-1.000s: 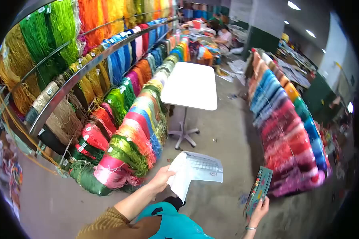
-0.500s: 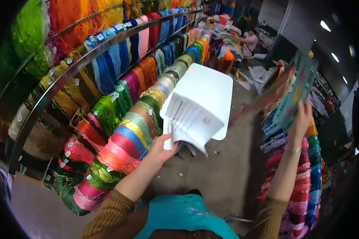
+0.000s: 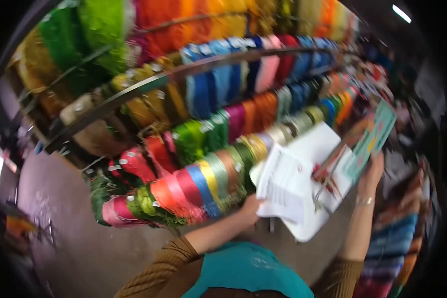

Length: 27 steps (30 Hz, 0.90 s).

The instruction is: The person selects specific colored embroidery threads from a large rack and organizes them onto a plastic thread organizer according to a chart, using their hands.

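My left hand (image 3: 252,207) is closed on the lower left edge of printed paper sheets (image 3: 283,186), which curl over a white board-like top (image 3: 319,136). Farther right, my right hand (image 3: 371,174) grips a flat teal piece with a red and yellow pattern (image 3: 375,136). Reddish-brown strips or strands (image 3: 335,161) trail from its left side over the white top; blur hides what they are. A band circles my right wrist.
Metal rails (image 3: 149,82) carry rows of coloured thread skeins (image 3: 203,84) on the left and ahead. A lower roll of skeins (image 3: 198,186) runs beside my left forearm. More skeins (image 3: 400,238) hang at right. Piled materials lie at the far back right.
The view has swung left, so the racks fill more of it. My right hand has brought the teal piece from the right-hand rack to beside the white top and the paper.
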{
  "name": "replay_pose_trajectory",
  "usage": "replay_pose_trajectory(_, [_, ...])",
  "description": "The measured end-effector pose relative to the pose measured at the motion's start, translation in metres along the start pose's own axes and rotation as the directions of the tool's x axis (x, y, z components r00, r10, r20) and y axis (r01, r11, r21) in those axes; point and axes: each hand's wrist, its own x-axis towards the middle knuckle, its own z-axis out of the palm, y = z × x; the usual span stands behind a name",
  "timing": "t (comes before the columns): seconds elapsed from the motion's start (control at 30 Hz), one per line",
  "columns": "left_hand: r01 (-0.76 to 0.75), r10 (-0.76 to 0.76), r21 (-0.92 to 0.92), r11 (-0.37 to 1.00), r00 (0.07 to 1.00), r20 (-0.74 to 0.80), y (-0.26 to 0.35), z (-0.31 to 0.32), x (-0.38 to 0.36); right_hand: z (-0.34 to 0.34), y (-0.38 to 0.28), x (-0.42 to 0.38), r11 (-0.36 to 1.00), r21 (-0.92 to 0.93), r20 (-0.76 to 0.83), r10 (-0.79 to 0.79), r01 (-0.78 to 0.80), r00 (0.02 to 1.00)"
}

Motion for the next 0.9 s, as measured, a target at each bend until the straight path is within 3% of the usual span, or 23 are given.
replay_pose_trajectory(0.03, [-0.005,0.005,0.034,0.999,1.000,0.005,0.001,0.006,-0.004,-0.009,0.038,-0.009,0.997,0.007,-0.108,0.083,-0.083,0.991])
replay_pose_trajectory(0.07, [-0.006,0.006,0.037,0.999,1.000,0.001,-0.005,0.003,-0.001,-0.065,0.102,-0.012,0.975,-0.046,-0.138,0.208,-0.216,0.968])
replay_pose_trajectory(0.1, [-0.006,0.006,-0.004,1.000,1.000,0.012,-0.013,-0.002,0.005,-0.089,0.142,-0.022,0.871,-0.086,-0.215,0.458,-0.484,0.863])
replay_pose_trajectory(0.17, [0.055,-0.055,0.002,0.998,0.998,-0.009,-0.019,-0.004,0.006,-0.124,0.200,-0.056,0.752,-0.089,-0.133,0.641,-0.653,0.756])
replay_pose_trajectory(0.2, [0.052,-0.052,0.024,0.998,0.998,-0.018,-0.021,-0.001,0.002,-0.088,0.177,-0.068,0.707,0.031,-0.067,0.707,-0.707,0.704])
replay_pose_trajectory(0.27, [0.072,-0.067,0.071,0.995,0.995,-0.070,-0.025,0.009,-0.004,-0.070,0.170,-0.071,0.723,0.124,-0.085,0.691,-0.680,0.718])
replay_pose_trajectory(0.3, [0.063,-0.058,0.065,0.996,0.995,-0.084,-0.029,0.013,-0.004,-0.092,0.184,-0.060,0.668,0.020,-0.075,0.743,-0.743,0.666])
replay_pose_trajectory(0.37, [0.071,-0.041,0.196,0.978,0.987,-0.152,-0.035,0.018,-0.002,-0.109,0.203,-0.040,0.737,-0.027,-0.087,0.671,-0.675,0.736])
replay_pose_trajectory(0.47, [0.032,0.038,0.313,0.949,0.976,-0.215,-0.045,0.030,-0.001,-0.109,0.201,-0.017,0.758,-0.090,-0.068,0.643,-0.646,0.763])
replay_pose_trajectory(0.57, [0.091,0.032,0.415,0.905,0.959,-0.281,-0.052,0.030,-0.006,-0.121,0.226,-0.010,0.758,-0.272,-0.034,0.609,-0.594,0.793])
replay_pose_trajectory(0.63, [0.092,0.064,0.483,0.871,0.953,-0.298,-0.051,0.031,-0.012,-0.139,0.252,-0.010,0.717,-0.490,-0.004,0.567,-0.496,0.824])
replay_pose_trajectory(0.7, [0.297,-0.136,0.465,0.834,0.928,-0.347,-0.036,0.038,-0.019,-0.138,0.248,-0.011,0.732,-0.448,0.007,0.577,-0.513,0.817])
replay_pose_trajectory(0.77, [0.029,0.090,0.420,0.907,0.961,-0.261,-0.054,0.018,-0.016,-0.130,0.238,-0.009,0.717,-0.463,-0.042,0.569,-0.521,0.821])
replay_pose_trajectory(0.8, [-0.048,0.196,0.426,0.904,0.930,-0.311,-0.059,0.011,-0.012,-0.123,0.229,-0.011,0.705,-0.444,-0.085,0.582,-0.553,0.809])
replay_pose_trajectory(0.87, [-0.063,0.425,0.676,0.734,0.820,-0.385,-0.047,0.030,-0.020,-0.115,0.223,-0.008,0.704,-0.402,-0.124,0.592,-0.586,0.797])
replay_pose_trajectory(0.9, [-0.153,0.637,0.883,0.443,0.747,-0.189,-0.038,0.040,-0.025,-0.115,0.222,-0.007,0.707,-0.380,-0.128,0.598,-0.596,0.791])
